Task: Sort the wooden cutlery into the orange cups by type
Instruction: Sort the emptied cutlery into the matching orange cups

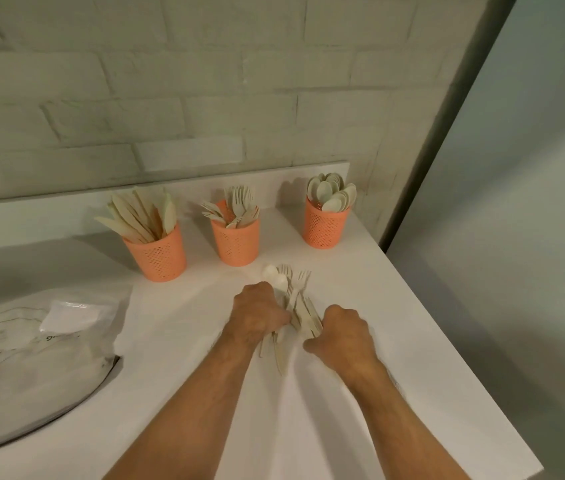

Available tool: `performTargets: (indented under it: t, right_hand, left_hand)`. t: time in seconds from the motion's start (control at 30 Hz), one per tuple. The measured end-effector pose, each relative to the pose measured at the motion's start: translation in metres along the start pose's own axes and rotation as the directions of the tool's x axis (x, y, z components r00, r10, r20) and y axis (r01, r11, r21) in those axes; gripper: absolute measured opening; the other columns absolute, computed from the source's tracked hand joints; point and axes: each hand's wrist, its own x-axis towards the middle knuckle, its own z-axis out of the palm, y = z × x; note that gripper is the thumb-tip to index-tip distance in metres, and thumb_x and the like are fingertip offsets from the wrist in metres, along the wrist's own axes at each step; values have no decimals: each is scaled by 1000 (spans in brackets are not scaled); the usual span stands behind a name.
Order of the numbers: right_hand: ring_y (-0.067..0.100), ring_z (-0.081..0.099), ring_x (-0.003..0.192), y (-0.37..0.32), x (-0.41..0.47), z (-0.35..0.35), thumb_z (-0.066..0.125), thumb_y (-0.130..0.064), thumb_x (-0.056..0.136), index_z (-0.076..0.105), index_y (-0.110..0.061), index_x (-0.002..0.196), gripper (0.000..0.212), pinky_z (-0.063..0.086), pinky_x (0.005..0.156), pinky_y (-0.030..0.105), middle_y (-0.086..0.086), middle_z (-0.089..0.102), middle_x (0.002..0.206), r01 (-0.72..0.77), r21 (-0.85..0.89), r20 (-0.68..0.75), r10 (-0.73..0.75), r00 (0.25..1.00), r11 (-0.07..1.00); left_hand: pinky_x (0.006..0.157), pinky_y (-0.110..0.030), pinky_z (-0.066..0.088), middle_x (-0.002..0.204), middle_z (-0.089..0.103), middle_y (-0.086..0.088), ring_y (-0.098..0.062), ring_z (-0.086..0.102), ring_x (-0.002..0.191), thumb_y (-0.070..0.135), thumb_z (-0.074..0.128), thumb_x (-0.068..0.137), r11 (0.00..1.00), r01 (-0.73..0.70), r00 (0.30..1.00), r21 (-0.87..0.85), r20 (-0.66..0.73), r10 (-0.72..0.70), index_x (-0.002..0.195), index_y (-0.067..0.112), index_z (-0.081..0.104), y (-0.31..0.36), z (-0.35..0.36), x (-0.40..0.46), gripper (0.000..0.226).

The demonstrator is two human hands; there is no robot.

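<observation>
Sorting was well along: you had both hands down on the last mixed bundle of wooden cutlery (296,306) on the white bench (395,358). Your left hand (260,315) had its fingers curled round the handles, and your right hand (341,332) curled its fingers against the other side of the bundle, though the fingertips themselves were hidden. Fork tines and pale spoon bowls fanned out just beyond your fingers. Farther beyond stood three perforated orange cups: the knife cup (156,254), fork cup (236,242) and spoon cup (324,226). Next, I judge, you needed to separate one type from these thin, smooth, flat pieces. A crinkled plastic bag (31,358) lay left.
</observation>
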Motion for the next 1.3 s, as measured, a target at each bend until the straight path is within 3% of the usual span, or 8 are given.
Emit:
performTargets:
  t: [0.2, 0.47, 0.57, 0.73, 0.9, 1.07, 1.2, 1.3]
  right_hand:
    - [18, 55, 70, 7, 9, -7, 69, -13, 82, 41, -17, 71, 30, 33, 46, 23, -2, 50, 74, -36, 22, 37, 35, 999, 999]
    - [15, 50, 71, 9, 9, -7, 64, -8, 84, 36, -17, 71, 32, 35, 48, 21, -3, 45, 75, -53, -40, 100, 57, 993, 998]
    - [19, 53, 81, 9, 6, -6, 55, -8, 88, 51, -11, 90, 5, 46, 64, 24, -2, 49, 82, -43, -48, 124, 48, 991, 998]
    - [26, 58, 102, 11, 3, -10, 44, -16, 94, 54, -9, 121, 29, 46, 78, 30, 7, 60, 113, -102, 56, 89, 96, 991, 993]
    - [20, 54, 76, 30, 13, -8, 42, -22, 94, 54, -13, 104, 18, 44, 59, 29, 1, 55, 89, -112, 395, 90, 83, 992, 912]
    - [16, 52, 54, 42, 18, -8, 66, -40, 92, 62, -14, 81, 28, 44, 47, 26, 2, 58, 68, -47, 601, -17, 72, 997, 798]
    - [14, 50, 45, 38, 21, -11, 69, -43, 91, 62, -19, 70, 32, 44, 53, 29, -1, 54, 53, 67, 714, -98, 4, 995, 697]
    - [4, 43, 42, 23, 20, -13, 72, -41, 89, 67, -31, 67, 24, 38, 52, 27, -12, 50, 48, 151, 819, -140, -63, 988, 554]
  left_hand:
    - [73, -25, 47, 94, 58, -2, -23, 64, 102, 24, 67, 80, 999, 31, 999, 16, 9, -31, 117, 7, 58, 1, 1, -1, 41]
    - [84, -31, 54, 120, 62, -10, -28, 62, 110, 7, 62, 82, 995, 40, 995, 95, -90, -32, 124, 3, 54, 2, 11, 5, 43]
    - [76, -31, 54, 114, 64, -9, -27, 64, 104, 10, 63, 79, 990, 56, 997, 130, -61, -48, 123, 3, 55, 1, 13, 2, 45]
    - [86, -37, 56, 116, 60, -9, -27, 59, 108, 18, 58, 79, 977, 115, 993, 177, -47, -108, 122, 5, 56, -1, 20, 0, 45]
    - [85, -37, 46, 125, 49, -8, -24, 48, 115, 17, 57, 86, 934, 165, 986, 316, -90, -144, 127, 11, 46, 3, 31, -3, 42]
    - [78, -39, 35, 112, 58, -3, -23, 46, 95, 18, 49, 84, 894, 108, 994, 435, -69, -87, 118, 17, 45, 1, 28, -9, 34]
    - [86, -38, 45, 117, 60, -7, -27, 58, 107, 19, 40, 93, 964, 40, 999, 261, -45, -29, 118, 11, 47, -7, 20, -17, 28]
    - [75, -35, 44, 106, 59, -8, -27, 58, 93, 17, 35, 96, 996, -54, 998, 71, -14, 56, 122, 10, 41, -17, 10, -23, 27]
